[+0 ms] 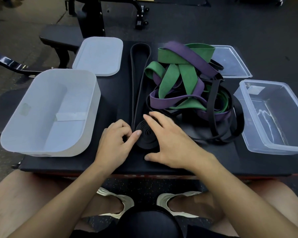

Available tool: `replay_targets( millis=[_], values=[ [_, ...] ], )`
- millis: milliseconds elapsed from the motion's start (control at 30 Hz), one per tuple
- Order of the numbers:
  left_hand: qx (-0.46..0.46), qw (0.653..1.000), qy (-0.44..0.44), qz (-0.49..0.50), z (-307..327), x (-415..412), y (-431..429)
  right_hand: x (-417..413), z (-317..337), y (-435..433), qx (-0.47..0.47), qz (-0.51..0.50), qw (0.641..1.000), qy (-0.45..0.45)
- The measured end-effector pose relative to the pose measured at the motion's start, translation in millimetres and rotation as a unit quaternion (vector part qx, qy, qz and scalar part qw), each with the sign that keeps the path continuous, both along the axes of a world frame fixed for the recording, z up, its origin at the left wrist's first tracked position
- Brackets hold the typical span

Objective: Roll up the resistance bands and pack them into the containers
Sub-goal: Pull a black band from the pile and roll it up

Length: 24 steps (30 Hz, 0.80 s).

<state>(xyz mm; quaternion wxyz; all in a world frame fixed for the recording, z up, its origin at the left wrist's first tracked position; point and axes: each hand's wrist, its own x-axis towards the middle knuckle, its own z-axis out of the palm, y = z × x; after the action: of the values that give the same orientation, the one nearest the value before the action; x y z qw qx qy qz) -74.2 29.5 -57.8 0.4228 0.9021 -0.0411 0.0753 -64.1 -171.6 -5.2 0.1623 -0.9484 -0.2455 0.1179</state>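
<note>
A long black rubber resistance band (145,140) lies on the black padded platform (213,160) in front of a seated person. Its near end is wound into a tight spiral, and the unrolled loop stretches straight away toward the far edge. The left hand (115,140) grips the roll at its left side, fingers curled in and the thumb laid across the spiral face. The right hand (172,140) lies over the roll from the right with its fingers straight and spread (nothing is clasped in it), and its thumb rests on the platform just in front of the roll.

Just right of the band sits a tangled heap of green, purple and black bands (187,83). A frosted white plastic tub (93,109) stands at the platform's left side, with its matching white lid (98,55) lying beyond it. A clear rectangular plastic container (272,117) stands at the right side, with its clear lid (230,62) behind it.
</note>
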Motion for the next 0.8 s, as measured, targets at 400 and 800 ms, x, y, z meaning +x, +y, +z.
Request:
replay_targets(
  millis=[400, 800],
  values=[
    [-0.023, 0.999, 0.003, 0.035, 5.1, -4.1, 0.1, -5.8, -14.2, 28.3, -0.072, -0.155, 0.967, -0.188],
    [-0.033, 0.998, 0.019, 0.059, 4.9, -4.0, -1.1, 9.4, 14.2, 10.4, -0.112, -0.006, 0.991, -0.067]
  ],
)
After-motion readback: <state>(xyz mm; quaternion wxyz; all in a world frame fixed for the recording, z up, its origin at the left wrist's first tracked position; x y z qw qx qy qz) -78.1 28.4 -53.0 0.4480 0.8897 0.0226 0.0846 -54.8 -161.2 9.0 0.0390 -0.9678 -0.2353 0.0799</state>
